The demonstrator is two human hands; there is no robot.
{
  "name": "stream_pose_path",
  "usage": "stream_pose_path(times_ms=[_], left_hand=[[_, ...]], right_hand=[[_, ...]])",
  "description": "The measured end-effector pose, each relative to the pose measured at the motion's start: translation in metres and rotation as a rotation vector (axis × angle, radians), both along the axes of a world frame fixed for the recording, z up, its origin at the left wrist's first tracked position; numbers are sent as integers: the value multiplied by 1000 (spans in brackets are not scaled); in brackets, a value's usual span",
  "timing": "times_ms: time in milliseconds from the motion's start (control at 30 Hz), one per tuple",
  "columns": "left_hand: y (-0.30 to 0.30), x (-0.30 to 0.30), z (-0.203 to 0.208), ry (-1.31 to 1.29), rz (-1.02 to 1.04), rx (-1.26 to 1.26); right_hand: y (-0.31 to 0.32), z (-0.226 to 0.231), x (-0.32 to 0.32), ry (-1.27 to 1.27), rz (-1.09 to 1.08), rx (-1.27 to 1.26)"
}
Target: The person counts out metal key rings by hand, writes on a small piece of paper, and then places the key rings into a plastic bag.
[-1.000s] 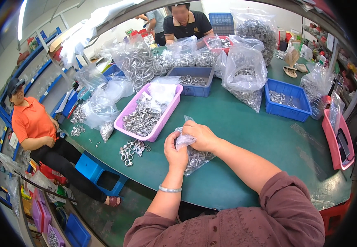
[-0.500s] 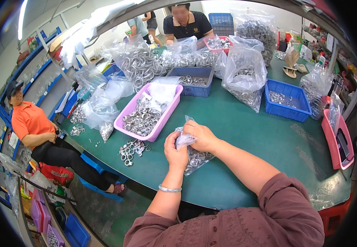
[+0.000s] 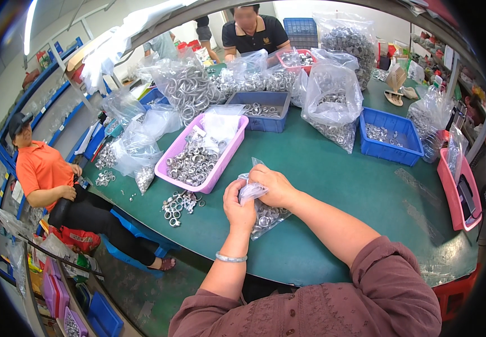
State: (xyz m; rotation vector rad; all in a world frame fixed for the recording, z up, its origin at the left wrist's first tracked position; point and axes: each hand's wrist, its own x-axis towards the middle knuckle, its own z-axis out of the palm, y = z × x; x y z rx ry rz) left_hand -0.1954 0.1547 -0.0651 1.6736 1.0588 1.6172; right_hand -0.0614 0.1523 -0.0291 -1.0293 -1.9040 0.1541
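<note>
Both my hands are closed on the gathered top of a clear plastic bag (image 3: 266,220) with silvery metal rings inside. The bag lies on the green tabletop near its front edge. My left hand (image 3: 239,205) grips the bunched plastic from the left, and a silvery bangle circles that wrist. From the right, my right hand (image 3: 274,185) holds the bag's neck, its fingertips partly hidden. A pink-lilac tray (image 3: 233,147) of rings stands just beyond and left of my hands. Loose metal rings (image 3: 179,206) lie in a pile beside the tray's near end.
A grey-blue bin (image 3: 265,121), a large bag of metal parts (image 3: 333,106) and a blue bin (image 3: 390,153) stand farther back. A pink basket (image 3: 457,194) is at the right edge. One person (image 3: 46,171) sits at left; another (image 3: 257,36) is across the table.
My hands and the bag stay practically in place. The seated person at left has shifted their arms and legs, and people in the background have moved.
</note>
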Motion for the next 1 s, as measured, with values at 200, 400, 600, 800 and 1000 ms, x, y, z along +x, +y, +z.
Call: stream_pose_path(times_ms=[200,400,600,800,1000], left_hand=[[1,0,0,2,3,5],[0,1,0,12,10,16],[0,0,0,27,22,16],[-1,1,0,24,7,30],[3,0,-2,8,-12,17]], right_hand=[[0,0,0,-6,1,7],[0,-1,0,-6,1,6],[-1,0,-1,11,11,-1],[1,-2,1,9,4,16],[3,-1,0,-1,16,39]])
